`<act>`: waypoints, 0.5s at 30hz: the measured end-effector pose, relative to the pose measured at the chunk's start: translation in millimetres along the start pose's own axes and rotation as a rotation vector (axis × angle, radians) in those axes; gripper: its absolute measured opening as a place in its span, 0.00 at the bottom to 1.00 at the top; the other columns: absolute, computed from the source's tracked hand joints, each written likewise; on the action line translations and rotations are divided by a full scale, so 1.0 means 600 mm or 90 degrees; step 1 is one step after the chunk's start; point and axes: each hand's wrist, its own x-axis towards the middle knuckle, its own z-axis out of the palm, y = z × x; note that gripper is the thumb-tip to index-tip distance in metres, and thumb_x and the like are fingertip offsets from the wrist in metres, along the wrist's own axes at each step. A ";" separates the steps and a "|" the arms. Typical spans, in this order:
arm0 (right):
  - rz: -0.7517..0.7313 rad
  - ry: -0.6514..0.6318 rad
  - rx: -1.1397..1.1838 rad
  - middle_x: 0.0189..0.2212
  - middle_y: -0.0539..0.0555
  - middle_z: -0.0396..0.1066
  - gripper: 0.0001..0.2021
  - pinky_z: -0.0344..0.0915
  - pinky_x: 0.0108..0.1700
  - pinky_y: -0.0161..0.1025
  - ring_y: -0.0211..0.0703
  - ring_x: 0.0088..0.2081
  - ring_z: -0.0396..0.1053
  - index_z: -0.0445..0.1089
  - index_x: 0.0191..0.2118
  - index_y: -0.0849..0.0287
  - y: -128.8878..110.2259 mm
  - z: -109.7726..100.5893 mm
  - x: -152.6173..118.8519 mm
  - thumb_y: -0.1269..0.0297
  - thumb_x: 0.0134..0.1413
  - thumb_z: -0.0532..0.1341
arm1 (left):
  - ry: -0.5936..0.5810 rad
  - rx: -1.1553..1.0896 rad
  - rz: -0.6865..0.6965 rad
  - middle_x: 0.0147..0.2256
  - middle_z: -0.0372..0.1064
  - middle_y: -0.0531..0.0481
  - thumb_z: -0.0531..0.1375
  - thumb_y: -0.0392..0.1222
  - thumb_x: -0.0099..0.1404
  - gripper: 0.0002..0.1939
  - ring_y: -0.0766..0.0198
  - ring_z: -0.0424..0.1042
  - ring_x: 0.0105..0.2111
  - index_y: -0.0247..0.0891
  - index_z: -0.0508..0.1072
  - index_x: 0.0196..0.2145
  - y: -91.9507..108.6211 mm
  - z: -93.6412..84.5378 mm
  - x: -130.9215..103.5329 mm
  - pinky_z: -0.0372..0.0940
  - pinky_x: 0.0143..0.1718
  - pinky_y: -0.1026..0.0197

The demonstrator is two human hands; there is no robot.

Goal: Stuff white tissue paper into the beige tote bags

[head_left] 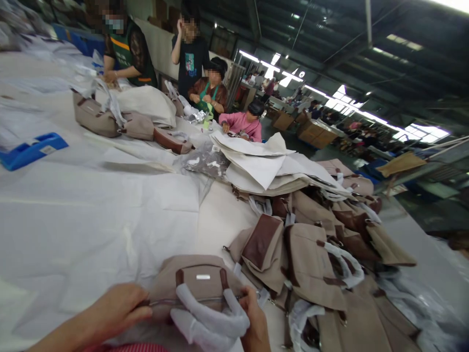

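Note:
A beige handbag with brown leather tabs, a small metal plate and handles wrapped in white film lies at the bottom centre, close to my body. My left hand pinches the bag's left end by the zipper tab. At the right end, my right hand is closed on the side of the bag, its fingertips curled near the zipper end. The wrapped handles flop towards me between both hands.
Many beige and brown bags are piled at the right. White sheets lie behind them. A blue tape dispenser sits at the left. Further bags and several people are across the table.

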 end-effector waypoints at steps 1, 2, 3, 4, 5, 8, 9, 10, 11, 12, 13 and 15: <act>-0.011 0.022 0.021 0.27 0.47 0.71 0.16 0.61 0.32 0.37 0.45 0.29 0.72 0.65 0.48 0.55 -0.004 0.010 -0.008 0.62 0.53 0.58 | -0.028 0.033 -0.009 0.34 0.79 0.41 0.49 0.54 0.68 0.23 0.48 0.77 0.36 0.39 0.79 0.33 0.002 0.002 0.002 0.67 0.38 0.55; -0.038 0.045 0.031 0.27 0.47 0.71 0.11 0.63 0.33 0.36 0.44 0.30 0.72 0.66 0.45 0.54 -0.006 0.019 -0.017 0.62 0.55 0.58 | -0.048 0.062 -0.012 0.34 0.79 0.39 0.49 0.52 0.68 0.23 0.46 0.78 0.37 0.39 0.80 0.33 0.004 0.003 0.003 0.68 0.39 0.53; -0.083 0.072 0.024 0.28 0.48 0.71 0.06 0.64 0.34 0.36 0.44 0.30 0.71 0.66 0.40 0.53 -0.006 0.025 -0.024 0.62 0.57 0.57 | -0.056 0.086 -0.006 0.35 0.79 0.38 0.48 0.51 0.67 0.23 0.45 0.78 0.37 0.38 0.80 0.33 0.004 0.005 0.002 0.68 0.40 0.52; -0.138 0.103 0.002 0.28 0.49 0.71 0.04 0.64 0.35 0.36 0.44 0.31 0.71 0.66 0.36 0.53 -0.004 0.027 -0.029 0.62 0.59 0.55 | -0.059 0.101 0.006 0.35 0.79 0.38 0.48 0.50 0.67 0.22 0.44 0.78 0.37 0.38 0.80 0.33 0.004 0.005 -0.001 0.68 0.40 0.51; -0.192 0.138 -0.032 0.28 0.50 0.71 0.07 0.64 0.35 0.37 0.44 0.31 0.71 0.65 0.33 0.53 0.001 0.024 -0.033 0.63 0.62 0.53 | -0.059 0.106 0.019 0.35 0.79 0.39 0.48 0.50 0.67 0.22 0.44 0.78 0.37 0.38 0.80 0.32 0.003 0.004 -0.005 0.67 0.40 0.51; -0.278 0.236 -0.131 0.26 0.51 0.70 0.14 0.64 0.33 0.37 0.43 0.28 0.71 0.65 0.31 0.53 0.024 -0.008 -0.029 0.59 0.68 0.50 | -0.053 0.065 0.057 0.33 0.78 0.43 0.47 0.53 0.70 0.24 0.50 0.77 0.35 0.40 0.79 0.31 -0.008 -0.006 -0.015 0.65 0.39 0.55; -0.267 0.250 -0.146 0.26 0.51 0.70 0.16 0.65 0.32 0.38 0.44 0.28 0.71 0.65 0.31 0.53 0.033 -0.019 -0.025 0.55 0.69 0.49 | -0.045 0.043 0.063 0.32 0.78 0.45 0.47 0.55 0.70 0.25 0.52 0.76 0.33 0.41 0.78 0.31 -0.013 -0.010 -0.015 0.65 0.37 0.57; -0.243 0.247 -0.148 0.26 0.51 0.71 0.17 0.65 0.31 0.38 0.44 0.27 0.72 0.66 0.34 0.54 0.041 -0.027 -0.020 0.52 0.70 0.49 | -0.034 0.025 0.067 0.31 0.77 0.46 0.47 0.56 0.70 0.26 0.53 0.75 0.33 0.41 0.78 0.31 -0.017 -0.014 -0.012 0.64 0.36 0.58; -0.214 0.234 -0.138 0.25 0.51 0.71 0.19 0.66 0.31 0.38 0.44 0.26 0.72 0.67 0.38 0.55 0.047 -0.031 -0.014 0.48 0.70 0.48 | -0.018 0.008 0.068 0.31 0.77 0.47 0.47 0.57 0.71 0.26 0.54 0.75 0.32 0.40 0.77 0.30 -0.021 -0.018 -0.008 0.63 0.35 0.59; -0.187 0.222 -0.120 0.25 0.51 0.71 0.22 0.66 0.30 0.39 0.45 0.26 0.72 0.68 0.43 0.57 0.049 -0.030 -0.008 0.45 0.70 0.47 | -0.003 -0.007 0.068 0.30 0.76 0.47 0.47 0.57 0.70 0.26 0.55 0.75 0.32 0.40 0.77 0.30 -0.024 -0.022 -0.001 0.63 0.35 0.60; -0.168 0.220 -0.095 0.25 0.51 0.72 0.25 0.68 0.30 0.39 0.46 0.26 0.73 0.68 0.49 0.59 0.049 -0.027 0.000 0.43 0.69 0.46 | 0.015 -0.022 0.065 0.29 0.76 0.47 0.47 0.57 0.70 0.26 0.55 0.74 0.32 0.40 0.76 0.29 -0.026 -0.028 0.006 0.62 0.34 0.61; -0.178 0.242 -0.042 0.30 0.55 0.76 0.29 0.71 0.34 0.39 0.47 0.30 0.75 0.67 0.54 0.62 0.039 -0.021 0.021 0.42 0.69 0.46 | 0.063 -0.049 0.070 0.28 0.74 0.48 0.46 0.56 0.71 0.25 0.57 0.73 0.30 0.39 0.74 0.28 -0.023 -0.047 0.019 0.62 0.34 0.62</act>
